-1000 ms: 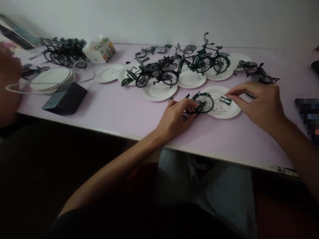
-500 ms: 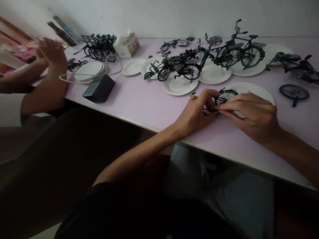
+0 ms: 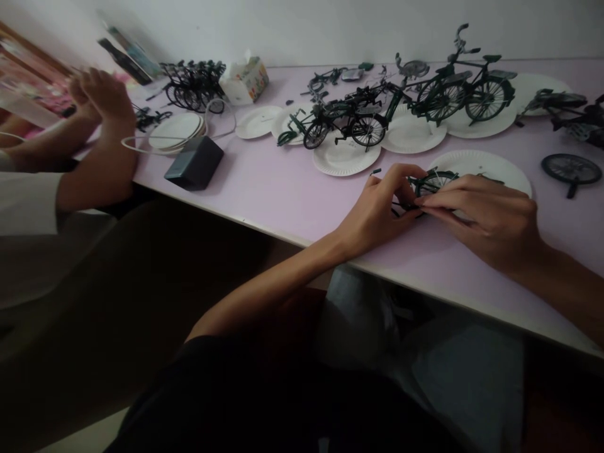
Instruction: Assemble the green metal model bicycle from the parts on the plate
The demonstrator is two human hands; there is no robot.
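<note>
Both of my hands close on a dark green model bicycle (image 3: 436, 181) near the table's front edge. My left hand (image 3: 384, 204) wraps its fingers round the frame from the left, and a handlebar end shows above the knuckles. From the right, the thumb and fingertips of my right hand (image 3: 486, 217) pinch at the same spot, below the spoked wheel. Whether a small part sits in that pinch is hidden. Behind the right hand lies a white paper plate (image 3: 512, 168) with small dark bits on it. A loose spoked wheel (image 3: 570, 170) rests flat farther right.
Several model bicycles, among them a tall upright one (image 3: 486, 94), stand on paper plates (image 3: 346, 160) behind my hands. To the left are a dark box (image 3: 194, 165), a white cable (image 3: 155, 151), stacked plates (image 3: 174, 133) and a tissue box (image 3: 245, 80). Another person's hands (image 3: 106, 94) are at far left.
The whole view has shifted slightly, so things appear a little farther right and higher. My hands keep the same hold on the model bicycle.
</note>
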